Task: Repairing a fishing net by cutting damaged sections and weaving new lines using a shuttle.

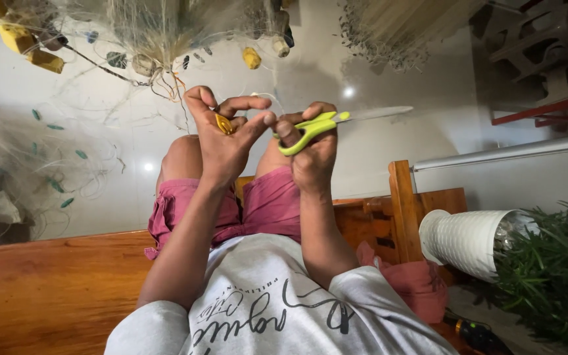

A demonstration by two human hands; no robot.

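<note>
My left hand [221, 141] is raised above my knees and pinches a small yellow piece [223, 123] between thumb and fingers, with thin pale line running up from it to a fishing net [146, 33]. My right hand [311, 154] is right beside it, fingertips touching the left thumb, and grips scissors [323, 123] with yellow-green handles. Their shut metal blades point to the right. The net hangs across the top of the view with yellow floats [31, 49] and small grey-green weights along its edge.
I sit on a wooden bench [47, 283] in pink shorts and a grey shirt. A white ribbed pot [465, 240] with a green plant stands at the right, and a red cloth [415, 283] lies beside me. More net is heaped at the left [8, 171] on the pale tiled floor.
</note>
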